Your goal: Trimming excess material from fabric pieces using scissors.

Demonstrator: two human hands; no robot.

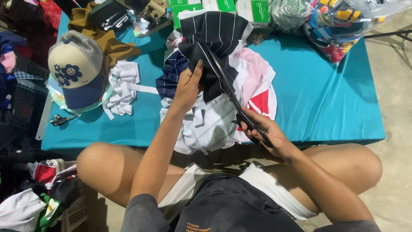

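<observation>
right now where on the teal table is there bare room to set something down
The right part of the teal table is bare, between the fabric pile and the table's right edge. The left is crowded by the cap and white strips; bags line the back.

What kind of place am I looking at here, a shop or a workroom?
Most likely a small home sewing or garment workroom: the right hand runs scissors through black striped fabric held by the left hand, over a fabric pile on a low teal table.

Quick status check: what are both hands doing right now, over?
Left hand pinching black striped fabric. Right hand working scissors through it. Cloth pile underneath, nothing blocking.
</observation>
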